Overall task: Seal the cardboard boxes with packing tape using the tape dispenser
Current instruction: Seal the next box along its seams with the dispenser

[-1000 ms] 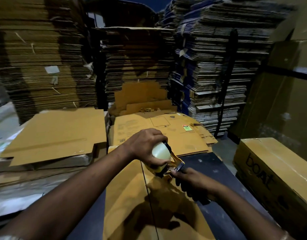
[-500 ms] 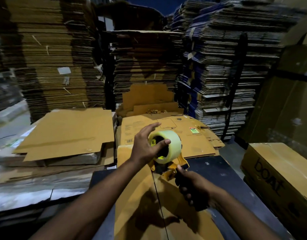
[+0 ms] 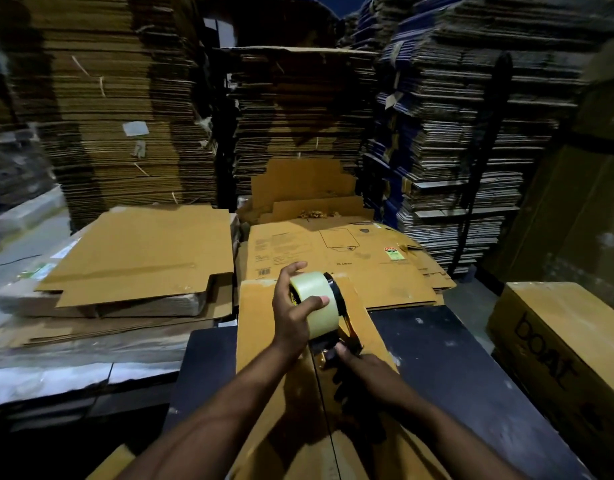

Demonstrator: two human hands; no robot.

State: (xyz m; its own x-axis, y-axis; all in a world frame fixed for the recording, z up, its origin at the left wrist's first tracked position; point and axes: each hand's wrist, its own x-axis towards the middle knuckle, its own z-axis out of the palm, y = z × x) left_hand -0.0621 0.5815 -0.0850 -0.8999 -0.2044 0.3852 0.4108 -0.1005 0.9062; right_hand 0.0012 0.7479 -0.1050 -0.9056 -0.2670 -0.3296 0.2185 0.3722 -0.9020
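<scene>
A brown cardboard box (image 3: 264, 341) lies on a dark table (image 3: 454, 368) in front of me, its two top flaps meeting in a centre seam. Above the seam I hold a tape dispenser (image 3: 336, 337) carrying a pale roll of clear packing tape (image 3: 316, 299). My left hand (image 3: 293, 315) grips the roll from the left, thumb across its outer face. My right hand (image 3: 362, 370) grips the dispenser's black handle just below the roll. The dispenser's front end is hidden behind my hands.
Flattened cartons (image 3: 142, 258) lie stacked to the left, and printed flat cartons (image 3: 333, 254) lie just beyond the box. A sealed box marked "boat" (image 3: 558, 341) stands at the right. Tall stacks of flat cardboard (image 3: 298, 116) wall off the back.
The dispenser has risen and tipped so the roll's outer face shows. My left hand has shifted from over the top of the roll to its left side. My view has moved closer.
</scene>
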